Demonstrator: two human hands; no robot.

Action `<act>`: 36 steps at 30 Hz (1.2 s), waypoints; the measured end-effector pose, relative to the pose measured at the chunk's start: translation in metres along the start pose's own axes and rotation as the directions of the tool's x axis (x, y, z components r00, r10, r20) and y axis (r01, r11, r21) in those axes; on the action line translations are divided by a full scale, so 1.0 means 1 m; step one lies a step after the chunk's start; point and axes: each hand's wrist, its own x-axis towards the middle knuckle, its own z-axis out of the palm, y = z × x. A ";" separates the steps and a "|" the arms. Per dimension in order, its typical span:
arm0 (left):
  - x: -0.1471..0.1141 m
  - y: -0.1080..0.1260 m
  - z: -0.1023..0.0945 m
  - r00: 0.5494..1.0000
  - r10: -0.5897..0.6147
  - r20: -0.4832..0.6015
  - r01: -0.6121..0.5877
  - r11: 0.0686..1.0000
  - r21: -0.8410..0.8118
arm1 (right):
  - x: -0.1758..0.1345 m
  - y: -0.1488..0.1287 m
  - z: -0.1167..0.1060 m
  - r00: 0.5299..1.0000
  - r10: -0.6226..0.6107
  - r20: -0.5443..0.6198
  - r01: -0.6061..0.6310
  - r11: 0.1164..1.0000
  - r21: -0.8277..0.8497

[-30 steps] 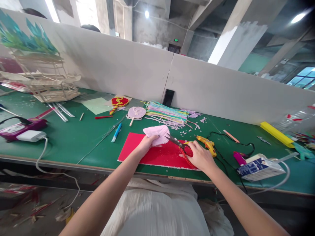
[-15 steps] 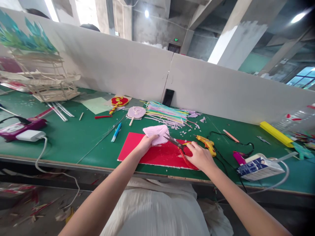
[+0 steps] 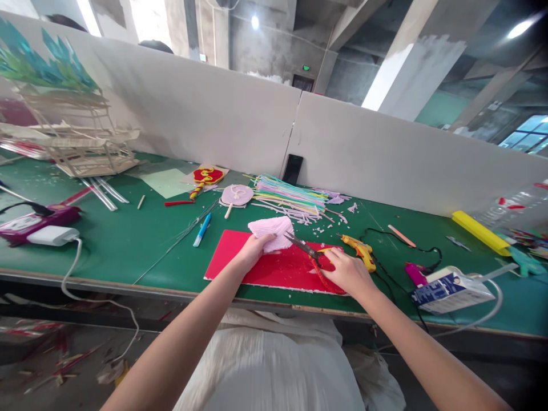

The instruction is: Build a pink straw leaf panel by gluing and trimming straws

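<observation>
Between thumb and fingers, my left hand point(image 3: 256, 249) holds a pale pink ribbed piece point(image 3: 270, 229) by its lower edge. The piece looks like rows of fuzzy stems laid side by side. My right hand point(image 3: 346, 268) grips scissors point(image 3: 306, 246) with red handles, their blades pointing left. The blade tips meet the right edge of the pink piece; whether they cut into it I cannot tell. Beneath both hands lies a red board point(image 3: 274, 271) with a pale, rough edge. A yellow glue gun point(image 3: 360, 251) rests just beyond my right hand.
Behind the board are a bundle of coloured stems point(image 3: 291, 197), a round pink fan shape point(image 3: 236, 196), a red-and-yellow fan shape point(image 3: 208, 176) and a blue pen point(image 3: 202, 230). A phone point(image 3: 293, 169) leans on the partition. A tissue pack point(image 3: 454, 291) and power strip point(image 3: 38, 222) flank the work area.
</observation>
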 end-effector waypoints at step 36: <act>0.002 -0.004 0.001 0.999 0.022 -0.047 -0.023 0.999 -0.036 | -0.002 0.049 0.020 0.822 0.504 0.264 -0.511 0.858 -0.047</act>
